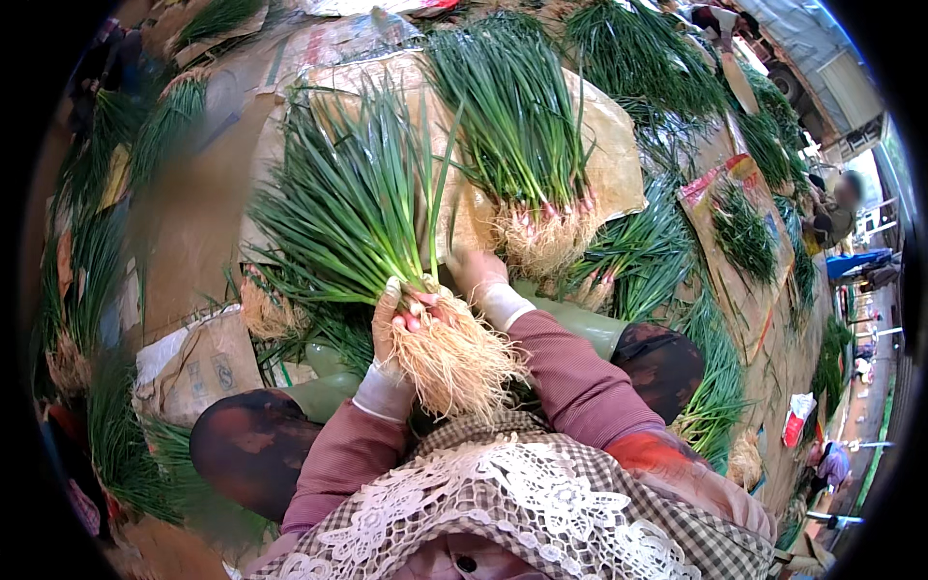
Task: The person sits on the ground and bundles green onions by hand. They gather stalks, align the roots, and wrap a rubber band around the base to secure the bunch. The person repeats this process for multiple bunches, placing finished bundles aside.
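My left hand (386,326), in a pale glove, grips a thick bunch of spring onions (362,210) around the stems just above the reddish bulbs. The long green leaves fan out away from me, and the tangled pale roots (457,362) hang toward my lap. Close to the right side of the bunch is my right hand (480,275), its fingers curled and partly blurred; whether a stalk is between them I cannot tell. Just beyond it, a second bunch of spring onions (518,123) lies on a tan woven sack (612,145), roots toward me.
Loose spring onions (652,254) lie to the right, and another rooted bunch (268,308) is at the left. A printed sack (206,362) sits by my left knee. More onion piles (645,58) cover the ground. Other people (837,210) are at the right, near a truck (834,80).
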A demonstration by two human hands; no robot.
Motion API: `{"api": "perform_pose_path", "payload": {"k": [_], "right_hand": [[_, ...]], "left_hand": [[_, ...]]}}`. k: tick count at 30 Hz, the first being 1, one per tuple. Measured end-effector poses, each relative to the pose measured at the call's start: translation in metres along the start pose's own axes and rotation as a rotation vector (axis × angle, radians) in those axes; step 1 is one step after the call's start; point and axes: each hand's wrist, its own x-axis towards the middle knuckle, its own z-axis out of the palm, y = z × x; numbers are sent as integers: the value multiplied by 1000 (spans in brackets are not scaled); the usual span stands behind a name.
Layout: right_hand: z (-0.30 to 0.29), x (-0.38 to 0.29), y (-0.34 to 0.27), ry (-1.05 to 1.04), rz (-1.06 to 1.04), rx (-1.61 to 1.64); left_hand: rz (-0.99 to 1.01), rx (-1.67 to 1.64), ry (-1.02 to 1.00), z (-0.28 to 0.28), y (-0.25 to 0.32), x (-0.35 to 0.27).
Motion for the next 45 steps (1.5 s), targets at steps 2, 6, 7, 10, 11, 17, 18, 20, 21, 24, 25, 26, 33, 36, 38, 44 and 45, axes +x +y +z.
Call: {"api": "perform_pose_path", "payload": {"k": [2, 6, 7, 10, 11, 17, 18, 20, 21, 24, 25, 26, 33, 36, 38, 44, 45], "right_hand": [[7, -6, 37, -380, -51, -236], [-27, -7, 49, 92, -132, 110], [-48, 6, 50, 241, -83, 86], [-109, 12, 66, 600, 179, 344], [-116, 26, 83, 286, 339, -55], [-130, 1, 89, 139, 95, 545], [-125, -17, 72, 139, 19, 493], [-88, -50, 44, 160, -101, 92], [-80, -66, 26, -52, -174, -164], [-50, -72, 35, -73, -318, 58], [-50, -55, 50, 17, -199, 169], [-51, -34, 69, 118, -7, 325], [-80, 63, 216, 595, 261, 111], [-116, 56, 143, 401, 203, -259], [-120, 34, 109, 444, 188, 88], [-81, -2, 104, 138, -593, -413], [-91, -5, 100, 33, -442, -154]], "left_hand": [[-54, 42, 112, 24, -5, 0], [-124, 75, 44, 2, -7, 5], [-131, 125, 11, -16, -5, 10], [-74, 139, -57, -1, -1, 5], [-52, 169, -74, 10, -2, 4], [-154, 203, -39, -28, 7, 18], [-163, 29, 17, 9, 0, 9], [-202, 159, -39, 12, 1, 9], [-190, 190, -94, -4, -5, 15], [-259, 144, -23, -7, -11, 17], [-261, 168, 4, -7, -10, 16], [-245, 169, -48, -9, -8, 15], [-224, 97, -73, -10, -1, 19], [-17, 220, -279, -6, 19, 11], [-92, 103, -374, 23, 27, -2], [6, 286, -26, -9, 30, 14], [4, 101, 55, -6, 26, 16]]}}
